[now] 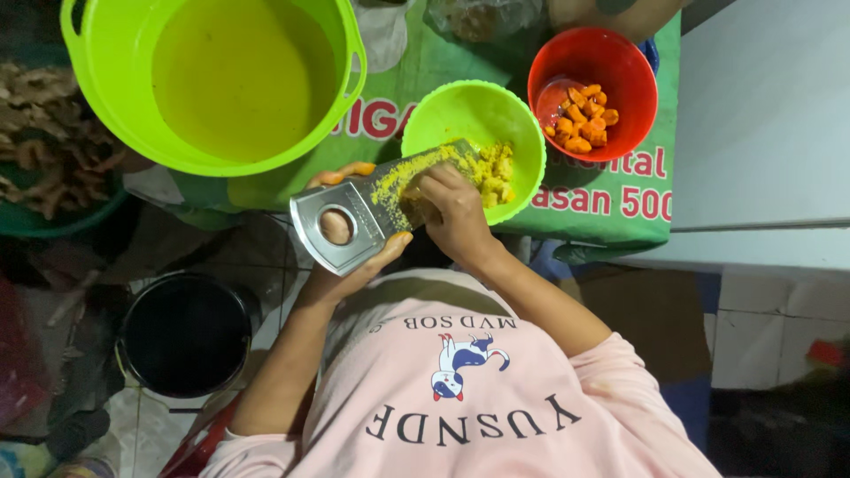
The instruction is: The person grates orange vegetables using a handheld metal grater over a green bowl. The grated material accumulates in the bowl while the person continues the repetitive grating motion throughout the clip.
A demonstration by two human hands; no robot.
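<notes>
Green printed sheeting covers the worktop. Left of the small green bowl (pixel 443 115), the left hand (pixel 341 257) clamps a stiff, thin metal grater (pixel 354 217) by its holed handle end. Above the bowl's near rim, the right hand (pixel 456 212) pinches something mostly hidden, probably small, wet and slippery, against the blade.

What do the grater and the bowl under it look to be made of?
Grater: looks like metal, likely stainless steel; a flat silvery sheet with a dull sheen and a punched hole at its handle end, coated with yellow pulp higher up. The left hand holds it.
Small green bowl: looks like plastic; uniform bright lime colour, smooth semi-gloss surface, thin moulded rim.
</notes>
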